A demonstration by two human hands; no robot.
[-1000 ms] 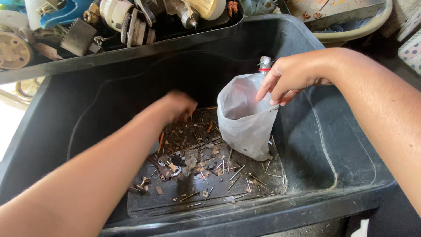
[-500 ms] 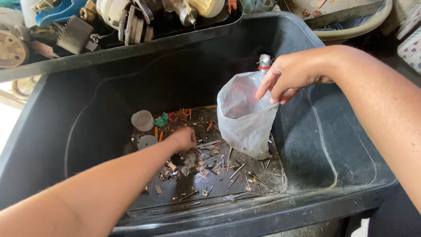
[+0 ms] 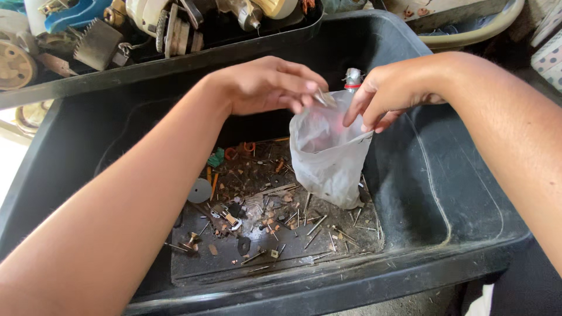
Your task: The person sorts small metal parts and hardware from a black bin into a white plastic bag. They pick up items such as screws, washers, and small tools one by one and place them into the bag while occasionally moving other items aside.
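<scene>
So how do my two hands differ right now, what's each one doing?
The left hand is raised over the mouth of the plastic bag, pinching a small metal piece in its fingertips. The right hand grips the bag's rim, holding it open and upright. Both hover above the black bin with its scattered nails.

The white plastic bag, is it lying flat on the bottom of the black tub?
No, the white plastic bag stands upright, its open rim pinched by the right hand.
</scene>
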